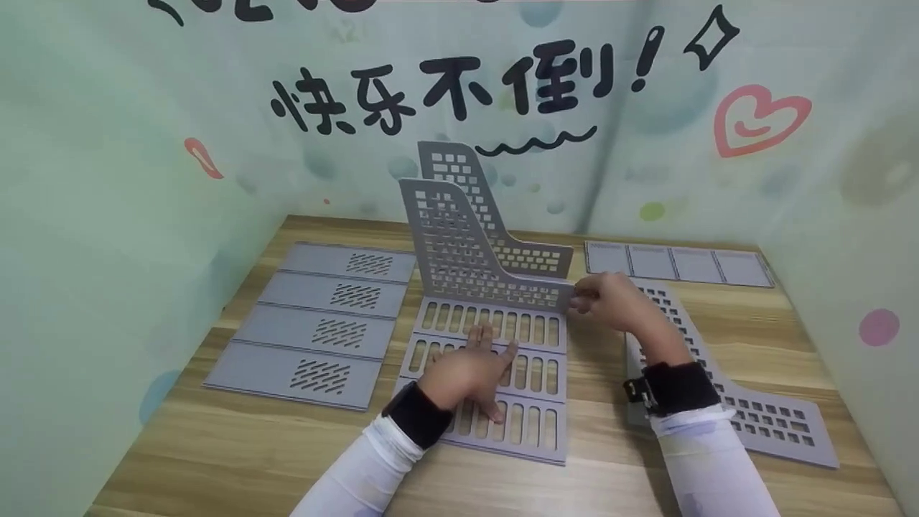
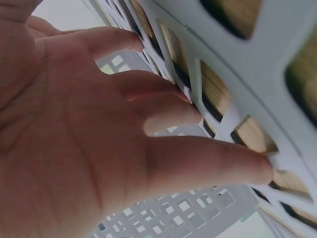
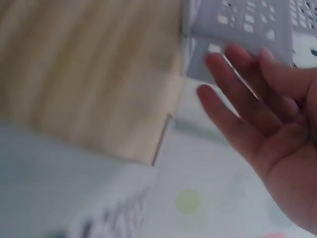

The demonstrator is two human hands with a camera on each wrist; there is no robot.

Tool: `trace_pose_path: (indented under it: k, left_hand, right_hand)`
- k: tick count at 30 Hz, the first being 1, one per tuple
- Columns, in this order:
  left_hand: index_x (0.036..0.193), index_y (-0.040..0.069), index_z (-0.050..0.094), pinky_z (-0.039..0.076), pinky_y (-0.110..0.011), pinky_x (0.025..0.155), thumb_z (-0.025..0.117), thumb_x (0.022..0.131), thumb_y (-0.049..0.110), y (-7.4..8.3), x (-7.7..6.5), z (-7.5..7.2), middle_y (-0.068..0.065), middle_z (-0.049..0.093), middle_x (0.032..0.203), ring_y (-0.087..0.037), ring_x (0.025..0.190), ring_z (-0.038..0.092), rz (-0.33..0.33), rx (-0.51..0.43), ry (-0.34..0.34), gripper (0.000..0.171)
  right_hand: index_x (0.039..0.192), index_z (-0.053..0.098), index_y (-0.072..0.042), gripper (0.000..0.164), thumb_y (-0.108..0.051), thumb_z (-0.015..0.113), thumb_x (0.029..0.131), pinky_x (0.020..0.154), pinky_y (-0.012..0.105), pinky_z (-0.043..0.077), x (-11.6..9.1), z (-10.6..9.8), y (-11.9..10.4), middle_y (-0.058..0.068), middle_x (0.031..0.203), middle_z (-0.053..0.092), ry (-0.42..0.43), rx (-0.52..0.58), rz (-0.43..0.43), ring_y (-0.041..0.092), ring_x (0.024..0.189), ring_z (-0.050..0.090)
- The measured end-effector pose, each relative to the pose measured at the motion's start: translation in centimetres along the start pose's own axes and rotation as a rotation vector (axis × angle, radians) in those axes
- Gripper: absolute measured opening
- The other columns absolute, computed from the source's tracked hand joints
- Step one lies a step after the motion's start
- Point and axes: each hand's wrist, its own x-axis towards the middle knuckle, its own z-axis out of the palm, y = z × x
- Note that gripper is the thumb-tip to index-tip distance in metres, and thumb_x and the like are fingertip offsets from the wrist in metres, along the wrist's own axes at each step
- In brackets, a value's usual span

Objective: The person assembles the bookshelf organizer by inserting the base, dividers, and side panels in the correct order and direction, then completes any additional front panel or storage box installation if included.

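We are looking down at grey cut-out boards on a wooden table (image 1: 603,459). Our left hand (image 1: 467,370) is lying spread on a slotted board (image 1: 535,453), fingers straight and gripping nothing. Just beyond those fingertips, a near side board (image 1: 467,244) full of square holes is standing upright, with a matching far side board (image 1: 531,249) standing behind it. Our right hand (image 1: 614,301) is hanging at the near side board's low end, fingers loosely bent, apparently holding nothing; whether it is touching is not showing. We are probably fitting the near side board to the slotted one; the next move is seemingly calling for lining up their edges while the left hand is steadying. Left of the left hand, a slitted board (image 1: 298,327) is lying flat; right of the right hand, a third side board (image 1: 779,422); beyond it, a four-part strip (image 1: 696,264). Beyond both hands, black writing (image 1: 459,90) on a cloth (image 1: 682,179) is reading "快乐不倒!"; we are finding no readable brand on the boards
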Motion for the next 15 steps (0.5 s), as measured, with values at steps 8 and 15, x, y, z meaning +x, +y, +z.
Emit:
trace_pose_path:
  k: [8, 15]
  left_hand:
    - [0.17, 0.041, 0.021, 0.015, -0.085, 0.121, 0.092, 0.071, 0.042, -0.3, 0.0, -0.4, -0.008, -0.003, 0.181, -0.033, 0.169, -0.002, 0.012, -0.007, 0.061, 0.122]
    - [0.168, 0.043, 0.025, 0.016, -0.083, 0.124, 0.082, 0.083, 0.043, -0.9, 0.3, -0.5, -0.006, 0.001, 0.181, -0.04, 0.168, 0.002, 0.028, 0.012, 0.099, 0.102]
  right_hand:
    - [0.151, 0.051, 0.006, 0.067, -0.03, 0.074, 0.099, 0.097, 0.058, 0.061, -3.4, -4.9, 3.0, 0.035, 0.142, 0.061, -0.244, 0.013, 0.166, 0.048, 0.122, 0.067]
    - [0.162, 0.031, 0.007, 0.11, -0.055, 0.082, 0.088, 0.097, 0.059, 0.061, -5.3, -6.2, 6.8, 0.04, 0.155, 0.043, -0.298, 0.057, 0.505, 0.055, 0.129, 0.059]
